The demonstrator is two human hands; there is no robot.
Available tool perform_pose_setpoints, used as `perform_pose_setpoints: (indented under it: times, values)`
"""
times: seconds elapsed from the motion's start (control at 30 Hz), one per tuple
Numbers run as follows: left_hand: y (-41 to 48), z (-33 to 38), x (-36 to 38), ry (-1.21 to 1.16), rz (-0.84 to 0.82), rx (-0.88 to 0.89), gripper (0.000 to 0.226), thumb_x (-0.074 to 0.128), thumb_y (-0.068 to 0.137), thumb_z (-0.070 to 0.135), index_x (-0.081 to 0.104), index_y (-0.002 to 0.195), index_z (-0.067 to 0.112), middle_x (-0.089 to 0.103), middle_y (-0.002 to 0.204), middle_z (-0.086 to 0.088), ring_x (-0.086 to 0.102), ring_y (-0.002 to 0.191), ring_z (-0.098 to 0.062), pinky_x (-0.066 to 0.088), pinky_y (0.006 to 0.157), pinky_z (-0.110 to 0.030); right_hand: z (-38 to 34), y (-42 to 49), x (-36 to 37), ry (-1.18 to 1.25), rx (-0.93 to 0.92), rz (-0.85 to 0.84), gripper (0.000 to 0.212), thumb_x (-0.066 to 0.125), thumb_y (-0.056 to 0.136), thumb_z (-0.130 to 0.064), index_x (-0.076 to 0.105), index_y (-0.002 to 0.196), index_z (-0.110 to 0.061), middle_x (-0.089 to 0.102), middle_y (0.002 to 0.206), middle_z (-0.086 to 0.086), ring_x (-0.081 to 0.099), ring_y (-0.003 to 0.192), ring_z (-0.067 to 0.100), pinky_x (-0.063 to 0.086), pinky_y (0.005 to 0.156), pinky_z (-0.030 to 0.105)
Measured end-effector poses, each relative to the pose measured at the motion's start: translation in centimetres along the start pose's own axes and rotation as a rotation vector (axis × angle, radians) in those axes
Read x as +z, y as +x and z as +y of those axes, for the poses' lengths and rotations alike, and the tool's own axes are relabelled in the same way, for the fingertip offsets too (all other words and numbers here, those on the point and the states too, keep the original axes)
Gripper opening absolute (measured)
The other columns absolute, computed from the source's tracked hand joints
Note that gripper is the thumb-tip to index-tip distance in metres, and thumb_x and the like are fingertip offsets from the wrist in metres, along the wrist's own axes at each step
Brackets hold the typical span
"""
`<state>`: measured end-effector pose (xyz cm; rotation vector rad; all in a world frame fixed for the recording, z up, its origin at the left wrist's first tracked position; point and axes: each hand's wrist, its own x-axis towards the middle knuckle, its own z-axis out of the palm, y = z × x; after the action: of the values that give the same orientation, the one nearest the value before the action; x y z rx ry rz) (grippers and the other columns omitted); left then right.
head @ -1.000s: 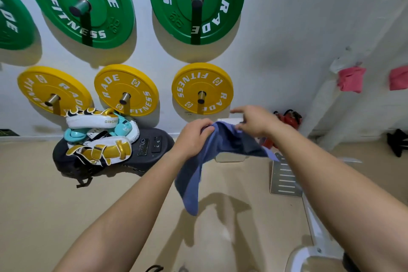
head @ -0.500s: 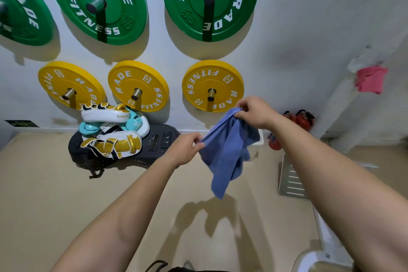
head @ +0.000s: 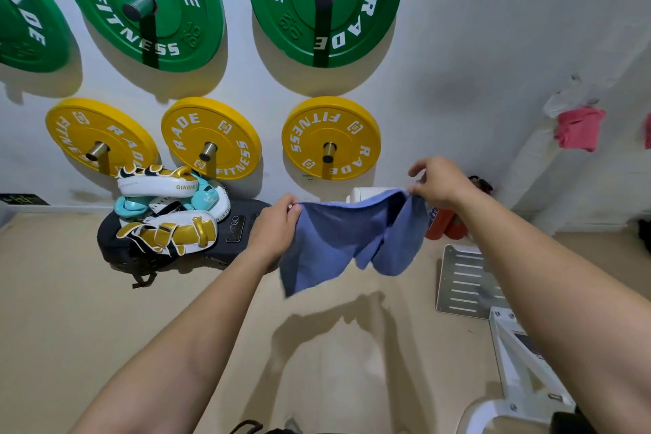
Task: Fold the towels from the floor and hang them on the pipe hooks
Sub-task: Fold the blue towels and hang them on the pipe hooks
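A blue towel (head: 338, 240) hangs in the air above the beige floor, stretched between both hands along its top edge. My left hand (head: 276, 227) pinches its left corner. My right hand (head: 436, 181) pinches the right corner, a little higher and farther out. The right part of the towel is bunched and droops in a fold. On the white pipe (head: 525, 166) at the right hangs a folded pink towel (head: 577, 129); a second pink piece (head: 647, 130) shows at the frame's edge.
Green (head: 324, 0) and yellow weight plates (head: 329, 137) hang on pegs on the wall ahead. Boxing pads (head: 165, 211) lie on a black bag by the wall. A red extinguisher (head: 445, 222), a slotted metal plate (head: 465, 282) and a white frame (head: 521, 363) stand at the right.
My hands have drawn apart, spreading the bunched blue towel out along its top edge. The view has shifted slightly left.
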<state>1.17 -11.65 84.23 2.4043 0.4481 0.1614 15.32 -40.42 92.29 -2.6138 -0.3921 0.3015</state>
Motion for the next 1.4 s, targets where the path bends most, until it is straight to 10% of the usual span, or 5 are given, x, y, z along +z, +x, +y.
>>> perform_pose_setpoints:
  times: [0.17,0.37,0.47,0.83,1.4]
  values:
    - [0.2,2.5,1.2,-0.010,-0.009,0.033,0.015,0.059,0.092,0.046,0.065,0.084,0.035,0.067,0.079,0.008,0.059,0.080,-0.021,0.045,0.066,-0.034,0.1,-1.9,3.8,0.228,-0.017,-0.105,0.016,0.068,0.086,-0.005,0.069,0.076,-0.018,0.068,0.072,0.008,0.066,0.064,0.022,0.059,0.067,0.035]
    - [-0.2,5.1,2.7,-0.166,-0.174,-0.004,0.010,0.074,0.087,0.024,0.074,0.092,0.016,0.072,0.092,0.000,0.063,0.090,-0.018,0.044,0.076,-0.028,-2.3,-3.2,6.8,0.365,-0.084,-0.359,0.034,0.071,0.083,-0.001,0.070,0.115,-0.012,0.066,0.078,-0.001,0.064,0.070,0.009,0.052,0.065,0.015]
    - [-0.7,5.3,2.7,-0.152,-0.296,0.052,0.015,0.067,0.089,0.013,0.074,0.102,0.015,0.072,0.098,-0.002,0.063,0.093,-0.020,0.045,0.072,-0.027,-3.2,-3.1,7.8,0.345,-0.171,-0.425,0.044,0.063,0.081,0.006,0.068,0.122,-0.010,0.071,0.091,0.003,0.064,0.081,0.013,0.056,0.082,0.029]
    - [-1.0,4.8,3.1,-0.472,-0.178,-0.106,0.018,0.081,0.078,0.009,0.064,0.083,0.014,0.074,0.075,-0.013,0.066,0.068,-0.023,0.056,0.074,-0.049,-3.6,-2.6,8.7,0.491,-0.203,-0.297,0.008,0.068,0.092,-0.011,0.076,0.092,-0.008,0.075,0.075,0.011,0.072,0.070,0.021,0.061,0.072,0.032]
    - [-0.7,5.8,3.0,-0.609,-0.192,-0.079,0.014,0.068,0.093,0.017,0.078,0.102,0.017,0.077,0.097,-0.001,0.073,0.096,-0.017,0.057,0.093,-0.039,-3.6,-1.4,8.8,0.358,-0.186,-0.079,0.015,0.076,0.083,-0.033,0.072,0.072,-0.024,0.071,0.076,-0.006,0.063,0.075,0.011,0.052,0.065,0.029]
